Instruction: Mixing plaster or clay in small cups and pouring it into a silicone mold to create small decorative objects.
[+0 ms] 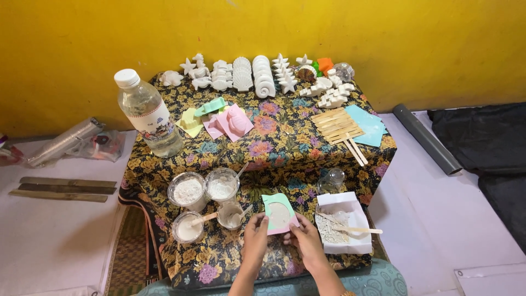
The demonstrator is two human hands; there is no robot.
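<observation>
Pink-green mould (279,212) w/ pale filling is pinched by left hand (255,237) & right hand (304,241), just right of cups (204,204).

wall: a plain yellow wall (82,33) is rising behind everything
floor: a pale sheet (49,241) is covering it
bench: a floral cloth (285,148) is draping it
right side: a dark mat (482,131) is lying by a grey roll (426,138)

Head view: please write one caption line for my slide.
Both hands hold a filled mould over a floral cloth, beside powder cups.
</observation>
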